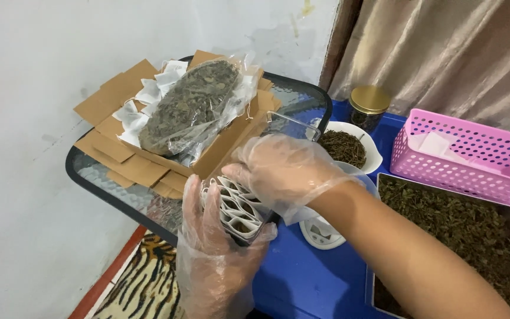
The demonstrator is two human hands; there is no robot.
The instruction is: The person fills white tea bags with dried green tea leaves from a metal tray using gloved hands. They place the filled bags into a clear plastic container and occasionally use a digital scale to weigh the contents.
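A clear plastic box (240, 207) sits at the edge of the dark glass table (107, 189). It is packed with small white tea bags (237, 204), standing in a row with dry leaves inside them. The left hand (211, 248) (in a thin clear glove) is cupped around the near end of the box, fingers up along its side. The right hand (284, 171), gloved too, lies over the far end of the row, fingers bent down on the tops of the tea bags. So the box is held between both hands.

Behind them is a brown cardboard box (149, 159) with its flaps open. It holds loose white empty bags and a big clear bag of dry leaves (193, 106) on top. To the right is a white bowl (373, 155) of dark dry bits, a jar with a gold lid (368, 106), and a pink basket (467, 156) with something white in it. A metal tray (379, 248) full of green dry leaves lies on the blue table (302, 277). A small white scale (320, 233) peeks out under the right arm.
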